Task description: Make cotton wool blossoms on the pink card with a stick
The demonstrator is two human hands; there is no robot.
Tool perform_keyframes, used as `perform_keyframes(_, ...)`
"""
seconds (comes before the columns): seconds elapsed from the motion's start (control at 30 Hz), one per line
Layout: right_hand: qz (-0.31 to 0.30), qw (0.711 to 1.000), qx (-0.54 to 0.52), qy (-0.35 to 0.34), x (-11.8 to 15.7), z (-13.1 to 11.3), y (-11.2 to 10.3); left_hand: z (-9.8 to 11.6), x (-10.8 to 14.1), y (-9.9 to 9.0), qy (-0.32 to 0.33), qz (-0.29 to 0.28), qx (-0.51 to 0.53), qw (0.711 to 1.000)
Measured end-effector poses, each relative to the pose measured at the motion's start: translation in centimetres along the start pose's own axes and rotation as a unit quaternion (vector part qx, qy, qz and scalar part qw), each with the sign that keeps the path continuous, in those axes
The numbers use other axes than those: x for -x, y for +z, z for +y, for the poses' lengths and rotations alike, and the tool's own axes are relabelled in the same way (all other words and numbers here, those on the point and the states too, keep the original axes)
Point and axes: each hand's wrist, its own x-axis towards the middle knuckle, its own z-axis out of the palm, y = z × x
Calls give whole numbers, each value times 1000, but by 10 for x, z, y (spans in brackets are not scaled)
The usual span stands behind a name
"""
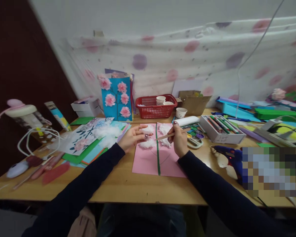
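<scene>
A pink sheet [145, 161] lies on the wooden table with a dark green strip [158, 161] running down its middle. White fluffy tufts [147, 143] sit on its upper half, on both sides of the strip. My right hand [179, 140] is closed round a thin wooden stick [169, 135], whose tip is over the green strip. From the left, my left hand [133, 137] reaches over the sheet's left edge beside the tufts, fingers stretched out and apart. Thin curved lines show on the sheet below the tufts.
Behind the sheet stand a blue flower card [117, 112], a red basket [151, 112] and a paper cup [181, 113]. Coloured papers [76, 159] lie left. A box of pens [222, 131] and a blue glue gun [230, 156] are at the right.
</scene>
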Motion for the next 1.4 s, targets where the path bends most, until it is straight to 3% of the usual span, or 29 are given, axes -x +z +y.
perform_keyframes(0.2,-44,999,20,13,11,0,6,-15,7,12,-11,-13,34,999)
perform_keyframes(0.57,-109,992,-45,40,15,8,9,-24,6,15,-21,44,42,998)
perform_keyframes(0.8,-88,994,-55,45,12,11,9,-25,8,15,-51,42,26,997)
perform_keyframes(1.0,-77,993,-69,51,10,11,7,-28,4,8,19,43,-28,999)
perform_keyframes(1.23,-66,994,-64,57,10,7,8,-26,3,6,41,34,-79,995)
perform_keyframes(1.4,26,993,-97,58,6,4,6,-23,3,3,59,48,-129,989)
